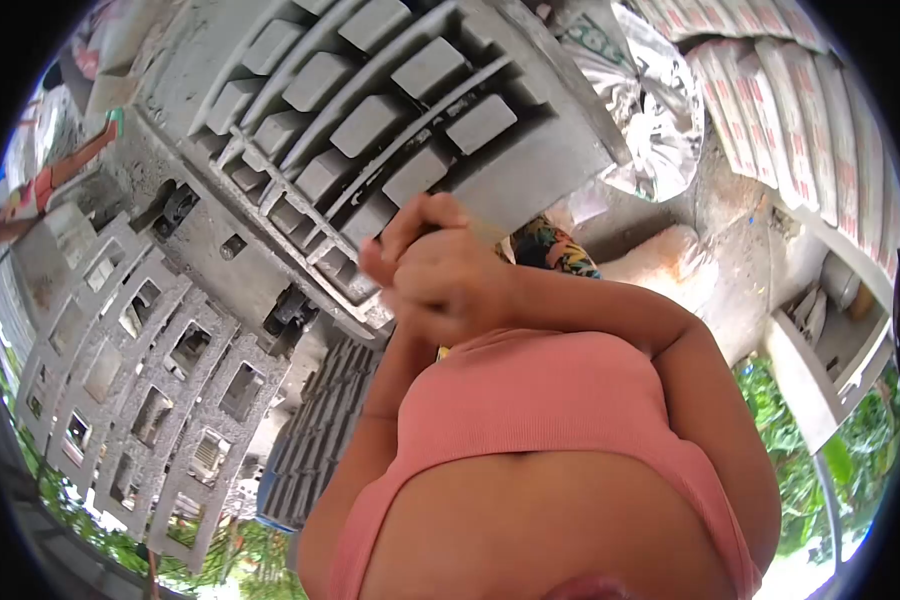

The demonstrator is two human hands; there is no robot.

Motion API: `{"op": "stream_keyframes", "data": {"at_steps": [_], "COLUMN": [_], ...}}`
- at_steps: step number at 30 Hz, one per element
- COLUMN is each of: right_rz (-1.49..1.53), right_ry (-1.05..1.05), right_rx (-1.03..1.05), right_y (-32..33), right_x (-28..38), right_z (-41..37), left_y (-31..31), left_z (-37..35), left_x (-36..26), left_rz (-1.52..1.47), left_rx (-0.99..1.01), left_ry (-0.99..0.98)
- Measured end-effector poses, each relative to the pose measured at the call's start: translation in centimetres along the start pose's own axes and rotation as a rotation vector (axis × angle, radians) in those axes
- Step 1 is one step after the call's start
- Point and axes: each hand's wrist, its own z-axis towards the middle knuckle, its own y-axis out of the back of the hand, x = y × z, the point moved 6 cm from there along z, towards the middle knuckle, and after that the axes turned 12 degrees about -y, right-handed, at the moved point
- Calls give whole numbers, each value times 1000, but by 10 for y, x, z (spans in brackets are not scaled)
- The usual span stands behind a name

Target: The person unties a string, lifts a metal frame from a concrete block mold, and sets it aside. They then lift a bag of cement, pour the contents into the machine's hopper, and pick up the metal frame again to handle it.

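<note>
My right hand is closed over my left hand in front of my chest. The fingers of both are wrapped together and a little smeared by motion. Whether anything lies between the palms is hidden. Just beyond the hands is a large grey slab form with rows of raised rectangular blocks. A narrow grey frame with small rectangular openings runs along its left side, close to my fingers. Nothing sticks out of either fist.
At left stand grey concrete lattice blocks with rectangular holes. Dark ridged pieces are stacked beside my left arm. A white sack and piled printed bags occupy the upper right. Another person's arm reaches in at far left.
</note>
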Motion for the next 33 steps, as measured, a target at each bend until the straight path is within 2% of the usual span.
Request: {"op": "stream_keyframes", "data": {"at_steps": [1,3,5,7,8,9,10,11,12,15,17,20,21,22,23,24,25,27,29,30,31,32,33], "right_rz": [16,-14,-15,137,36,95,227,198,159,172,121,79,124,166,167,151,136,133,53,160,189,217,-158], "right_ry": [-34,-101,-185,-454,-274,-269,-324,-94,81,85,103,28,-15,-51,-35,-64,-93,-134,-170,-223,-232,-242,-262], "right_rx": [-19,92,36,-49,-136,-118,35,69,91,105,112,74,6,-59,-41,-115,-188,-166,-326,-323,-428,-539,-696], "right_y": [-2,-9,-14,-6,4,21,24,46,55,80,88,82,81,82,77,76,76,72,76,77,77,78,85], "right_x": [2,-4,-30,-69,-53,-19,7,54,85,112,113,109,108,107,111,114,117,124,124,118,110,96,78], "right_z": [-2,4,12,26,25,23,12,5,-8,-37,-59,-83,-86,-86,-86,-86,-87,-84,-81,-79,-74,-66,-65], "left_y": [0,7,13,29,34,5,-42,-73,-78,-122,-131,-144,-146,-144,-140,-138,-139,-148,-147,-144,-141,-133,-119], "left_z": [-13,-17,-5,14,13,16,6,-8,-9,-9,-18,-33,-41,-47,-51,-53,-52,-49,-39,-33,-27,-17,-8], "left_x": [-6,-6,6,27,36,21,-19,-48,-49,-48,-36,-28,-27,-19,-13,-16,-19,-29,-41,-41,-40,-45,-15], "left_rz": [-69,-49,-27,3,-607,-612,-380,-146,-153,-79,-8,126,134,70,6,-23,-13,-68,0,33,63,298,302], "left_rx": [-18,-76,-121,-249,-315,-278,-194,-124,-125,603,649,700,690,634,572,549,532,502,501,445,394,303,207], "left_ry": [-32,51,92,181,234,238,84,-65,-76,-106,-42,-120,-128,19,160,208,190,88,-8,-77,-140,-336,-201]}}
